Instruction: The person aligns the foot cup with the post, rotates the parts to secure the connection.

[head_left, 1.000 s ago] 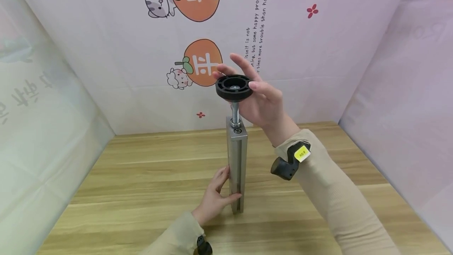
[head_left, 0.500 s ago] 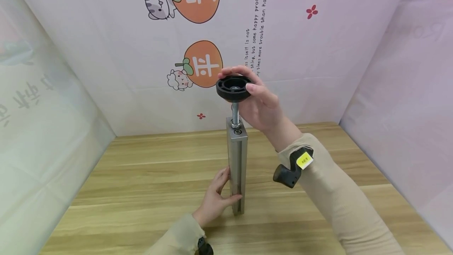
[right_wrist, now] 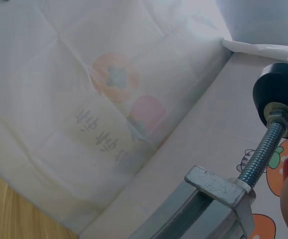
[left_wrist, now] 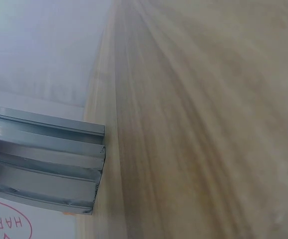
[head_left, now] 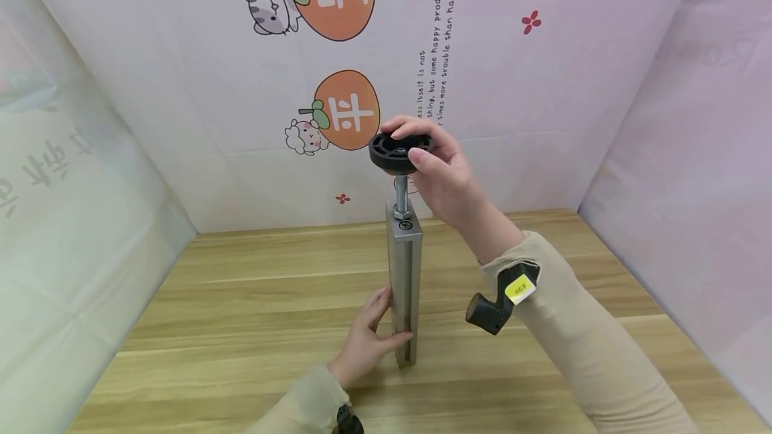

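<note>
An upright length of aluminium profile (head_left: 405, 286) stands on the wooden table. My left hand (head_left: 360, 347) holds it low down, thumb across the front face and fingers at the left side. From the metal cap on its top end rises a threaded rod (head_left: 401, 194) with a nut at the base. The rod carries a round black levelling foot (head_left: 389, 161), its recessed side facing up. My right hand (head_left: 449, 183) grips that foot by its rim, with fingers bent over the far edge. In the left wrist view the lower end of the profile (left_wrist: 44, 159) meets the tabletop.
Pale printed cloth (head_left: 229, 166) hangs behind the table (head_left: 271, 300) and along both sides. A small black camera (head_left: 491, 307) is strapped to the right sleeve, and another (head_left: 348, 420) to the left one.
The right fingers, raised and spread a second ago, have curled down onto the foot's rim. The thumb has shifted slightly left. The left hand and the profile have stayed in place.
</note>
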A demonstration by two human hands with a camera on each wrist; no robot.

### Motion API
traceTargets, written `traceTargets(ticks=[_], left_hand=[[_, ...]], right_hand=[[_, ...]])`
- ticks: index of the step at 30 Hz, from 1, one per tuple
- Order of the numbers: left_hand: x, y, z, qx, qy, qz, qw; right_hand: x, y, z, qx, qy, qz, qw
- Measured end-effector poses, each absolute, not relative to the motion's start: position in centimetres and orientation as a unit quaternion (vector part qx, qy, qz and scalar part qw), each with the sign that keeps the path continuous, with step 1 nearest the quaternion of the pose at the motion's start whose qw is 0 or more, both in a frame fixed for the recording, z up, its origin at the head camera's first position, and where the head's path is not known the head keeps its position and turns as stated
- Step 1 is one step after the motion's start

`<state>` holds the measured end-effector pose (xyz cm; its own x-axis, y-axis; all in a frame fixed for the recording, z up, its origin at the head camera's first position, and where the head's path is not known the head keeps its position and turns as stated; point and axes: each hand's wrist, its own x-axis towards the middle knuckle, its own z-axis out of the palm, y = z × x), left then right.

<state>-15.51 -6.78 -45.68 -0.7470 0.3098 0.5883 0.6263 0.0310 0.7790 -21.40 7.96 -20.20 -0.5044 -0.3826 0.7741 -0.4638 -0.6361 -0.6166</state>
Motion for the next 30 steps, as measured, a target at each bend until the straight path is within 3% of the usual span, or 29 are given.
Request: traceTargets(ticks=[13, 22, 30], left_hand=[[-15.7, -6.8, -45.9, -0.355, -0.703, -0.598, 0.149], [-15.5, -6.8, -45.7, -0.340, -0.707, -0.605, 0.136], [-15.4, -6.9, -45.9, -0.336, -0.710, -0.605, 0.132]], right_hand=[[-18.9, 7.9, -19.6, 0.427, -0.600, 0.637, 0.227], [-18.0, 7.1, -19.3, 0.382, -0.687, 0.456, 0.417], [-17.2, 6.5, -18.7, 0.367, -0.721, 0.353, 0.470]])
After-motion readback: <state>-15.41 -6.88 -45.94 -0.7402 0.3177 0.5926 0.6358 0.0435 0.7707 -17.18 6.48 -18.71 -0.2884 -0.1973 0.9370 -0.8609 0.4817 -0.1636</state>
